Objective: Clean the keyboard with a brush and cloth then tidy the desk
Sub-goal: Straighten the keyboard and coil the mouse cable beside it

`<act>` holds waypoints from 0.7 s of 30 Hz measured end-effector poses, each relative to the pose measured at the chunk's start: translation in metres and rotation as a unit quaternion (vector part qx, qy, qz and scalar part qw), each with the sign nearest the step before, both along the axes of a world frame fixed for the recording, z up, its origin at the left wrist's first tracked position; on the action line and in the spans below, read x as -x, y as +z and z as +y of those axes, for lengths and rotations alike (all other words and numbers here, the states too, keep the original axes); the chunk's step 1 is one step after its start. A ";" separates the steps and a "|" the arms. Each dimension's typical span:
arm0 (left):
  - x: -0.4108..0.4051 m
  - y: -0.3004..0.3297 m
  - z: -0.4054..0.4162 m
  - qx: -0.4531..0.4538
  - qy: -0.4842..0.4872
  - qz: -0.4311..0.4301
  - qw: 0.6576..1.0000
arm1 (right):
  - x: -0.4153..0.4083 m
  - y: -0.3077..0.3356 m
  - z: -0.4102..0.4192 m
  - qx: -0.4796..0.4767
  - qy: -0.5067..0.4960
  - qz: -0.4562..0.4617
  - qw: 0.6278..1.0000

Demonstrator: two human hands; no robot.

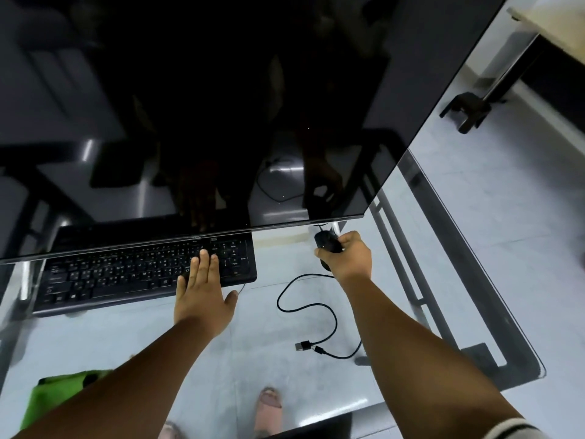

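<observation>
The glass worktop (443, 267) carries a black keyboard (133, 274) beneath the lower edge of a dark monitor (205, 106). Right of the keyboard lies 1 loose black cable (319, 307) in loops. Near the keyboard's front left lies a green cloth (60, 394).

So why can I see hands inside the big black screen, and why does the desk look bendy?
Head view: the dark screen is off and glossy, so it mirrors the left hand on the keyboard and the right hand gripping the mouse. The wide-angle lens curves the glass desk edges, and corners look soft.
</observation>
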State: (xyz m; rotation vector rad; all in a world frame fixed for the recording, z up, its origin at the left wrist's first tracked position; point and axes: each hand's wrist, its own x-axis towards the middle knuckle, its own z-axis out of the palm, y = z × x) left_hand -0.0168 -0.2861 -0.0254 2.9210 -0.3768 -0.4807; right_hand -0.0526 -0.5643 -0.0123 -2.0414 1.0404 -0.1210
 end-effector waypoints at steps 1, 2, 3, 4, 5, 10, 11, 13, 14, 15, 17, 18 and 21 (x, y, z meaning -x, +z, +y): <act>0.000 0.000 0.001 0.001 0.001 0.001 1.000 | -0.002 -0.001 0.002 0.009 0.002 -0.001 1.000; 0.001 -0.001 0.001 0.004 0.002 0.001 1.000 | -0.004 -0.003 0.004 0.016 0.002 -0.002 1.000; 0.001 -0.001 0.002 0.007 0.003 0.002 1.000 | -0.006 -0.003 0.007 0.020 0.000 -0.001 1.000; 0.001 -0.002 0.003 0.010 0.005 0.002 1.000 | -0.009 -0.004 0.010 0.021 -0.001 -0.001 1.000; 0.001 -0.002 0.004 0.011 0.005 0.003 1.000 | -0.011 -0.004 0.012 0.023 -0.004 0.001 1.000; 0.000 -0.002 0.006 0.022 0.003 0.004 1.000 | -0.023 -0.007 0.022 0.036 -0.005 0.015 0.999; 0.001 -0.002 0.007 0.025 0.003 0.003 1.000 | -0.025 -0.009 0.024 0.037 -0.003 0.018 0.999; 0.001 -0.003 0.007 0.029 0.004 0.003 1.000 | -0.028 -0.011 0.027 0.040 0.000 0.019 0.999; 0.001 -0.004 0.008 0.029 0.004 0.003 1.000 | -0.029 -0.011 0.028 0.042 0.000 0.020 0.999; 0.001 -0.004 0.008 0.031 0.004 0.004 1.000 | -0.030 -0.011 0.029 0.045 0.001 0.020 0.999; 0.001 -0.004 0.008 0.035 0.004 0.004 0.999 | -0.033 -0.011 0.030 0.050 0.005 0.022 0.998; 0.001 -0.005 0.009 0.034 0.003 0.003 0.999 | -0.034 -0.011 0.030 0.052 0.005 0.021 0.998; 0.001 -0.006 0.011 0.033 0.000 0.002 0.999 | -0.037 -0.012 0.032 0.052 0.001 0.019 0.998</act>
